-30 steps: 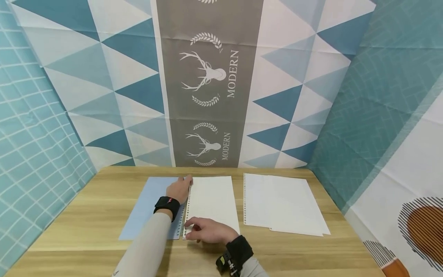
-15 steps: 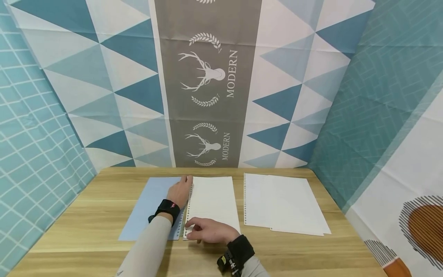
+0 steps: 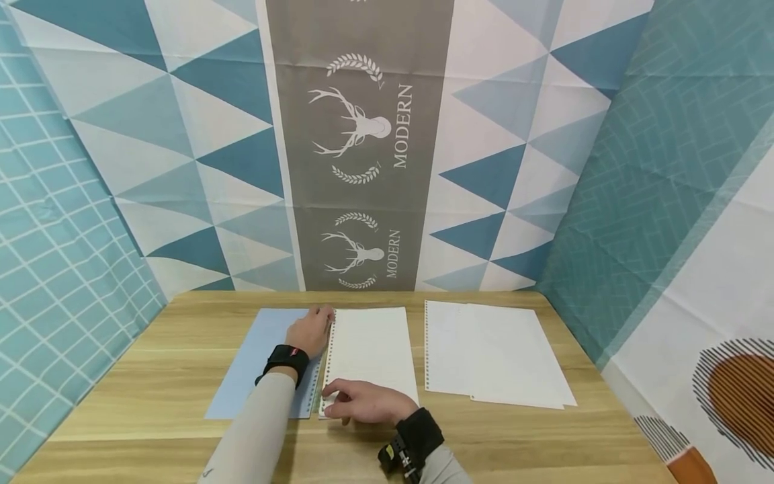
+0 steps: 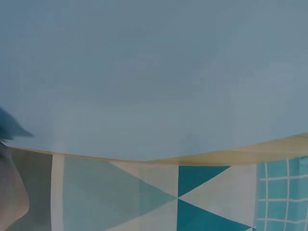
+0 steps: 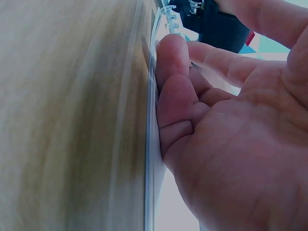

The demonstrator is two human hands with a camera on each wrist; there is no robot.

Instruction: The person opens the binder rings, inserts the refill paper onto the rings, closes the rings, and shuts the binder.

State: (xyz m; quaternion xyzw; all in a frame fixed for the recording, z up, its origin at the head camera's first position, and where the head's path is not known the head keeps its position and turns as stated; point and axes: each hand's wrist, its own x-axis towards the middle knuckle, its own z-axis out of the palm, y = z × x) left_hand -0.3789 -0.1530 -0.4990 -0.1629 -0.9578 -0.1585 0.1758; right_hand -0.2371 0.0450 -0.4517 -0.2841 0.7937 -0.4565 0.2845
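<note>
A loose-leaf notebook lies spread on the table, its light blue cover [image 3: 242, 376] to the left and a stack of white punched sheets [image 3: 375, 343] to the right. At the far end of the binding, my left hand [image 3: 310, 331] rests over the row of holes, its fingertips mostly hidden from above. My right hand [image 3: 365, 402] holds the near end of the binding, with bent fingers [image 5: 175, 91] against the sheets. Clear plastic rings [image 5: 171, 17] show beyond those fingertips in the right wrist view. The blue cover [image 4: 154, 86] fills most of the left wrist view.
Two overlapping piles of white paper, the punched sheets [image 3: 447, 349] and the sheets over them [image 3: 520, 356], lie on the right. The wooden table [image 3: 145, 376] ends at a patterned cloth backdrop [image 3: 363, 168]. Both wrists wear black straps.
The left hand shifts slightly at the far end of the binding, its fingers bending a little. The right hand and the papers stay in place; the head view drifts slightly.
</note>
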